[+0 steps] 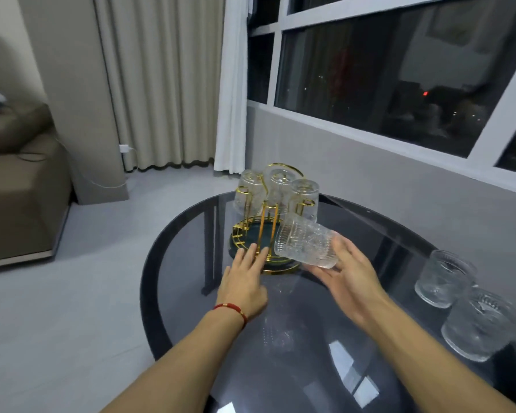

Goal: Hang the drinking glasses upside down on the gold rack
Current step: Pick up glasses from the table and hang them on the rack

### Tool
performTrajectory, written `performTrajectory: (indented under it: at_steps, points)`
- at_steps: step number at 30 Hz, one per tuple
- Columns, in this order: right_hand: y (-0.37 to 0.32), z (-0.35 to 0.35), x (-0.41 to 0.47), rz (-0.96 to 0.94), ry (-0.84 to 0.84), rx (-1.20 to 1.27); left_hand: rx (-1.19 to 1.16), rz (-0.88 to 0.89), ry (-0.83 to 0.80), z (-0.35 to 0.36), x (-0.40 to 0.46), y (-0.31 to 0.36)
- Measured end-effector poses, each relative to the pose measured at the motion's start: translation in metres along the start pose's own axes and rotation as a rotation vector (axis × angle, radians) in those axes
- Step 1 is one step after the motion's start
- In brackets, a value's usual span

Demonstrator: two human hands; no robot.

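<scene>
Head view, items recorded from nearest to farthest. Two bare forearms extend from the near edge over a round dark glass table [191, 293]. A red string bracelet [231, 309] is on the left wrist.

The left hand [245, 281] lies flat, fingers spread and grasping nothing; its fingertips reach the near rim of the gold rack [252, 234], at the foot of the nearest gold prongs. Contact with the rim cannot be confirmed.

The right hand [347, 278] is palm-up with fingers loosely cupped under the base end of a ribbed drinking glass [306, 244]. This held glass is tilted almost onto its side, mouth pointing left toward the rack, and is above the rack's near right edge. It is not on a prong.

Two more glasses stand upright on the table at the right, well apart from the rack: a nearer glass [475, 326] and a farther glass [443, 278], just beside each other.

On the rack's far side three glasses hang upside down on prongs: left glass [249, 190], middle glass [277, 183], right glass [306, 198].

Beyond the table: a beige curtain [155, 84], a dark window [385, 70] on the right, and a sofa [15, 186] at far left.
</scene>
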State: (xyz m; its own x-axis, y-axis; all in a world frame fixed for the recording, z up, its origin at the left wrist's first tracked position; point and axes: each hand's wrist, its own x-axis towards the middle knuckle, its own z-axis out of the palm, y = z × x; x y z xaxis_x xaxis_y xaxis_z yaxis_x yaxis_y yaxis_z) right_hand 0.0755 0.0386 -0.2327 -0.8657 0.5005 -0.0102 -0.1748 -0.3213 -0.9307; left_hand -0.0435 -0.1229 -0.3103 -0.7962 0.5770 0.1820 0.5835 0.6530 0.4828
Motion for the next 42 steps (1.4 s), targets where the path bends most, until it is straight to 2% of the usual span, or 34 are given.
performTrajectory:
  at_steps: [3,8,11,15,23,30,37,42]
  points:
    - [-0.019,0.024,0.007,-0.13,-0.066,-0.146,0.025,0.039,-0.027,0.003,0.004,-0.013]
    - [-0.059,0.077,0.022,-0.364,-0.065,-0.586,0.015,0.014,-0.042,0.009,0.0,-0.009]
    - [-0.072,0.106,0.041,-0.439,-0.066,-0.692,0.052,0.037,-0.059,0.01,-0.004,-0.009]
    - [-0.08,0.133,0.064,-0.545,-0.063,-0.979,0.057,0.071,-0.023,0.01,-0.007,-0.01]
    - [-0.051,0.164,0.086,-0.507,-0.059,-1.312,0.029,0.089,0.071,0.012,-0.01,-0.009]
    - [-0.021,0.16,0.096,-0.487,-0.144,-1.429,0.012,0.099,0.086,0.009,-0.011,-0.007]
    - [-0.014,0.158,0.1,-0.502,-0.137,-1.572,0.022,0.103,0.102,0.008,-0.013,-0.007]
    - [-0.018,0.142,0.09,-0.523,-0.256,-1.606,0.063,0.104,0.133,0.009,-0.012,-0.006]
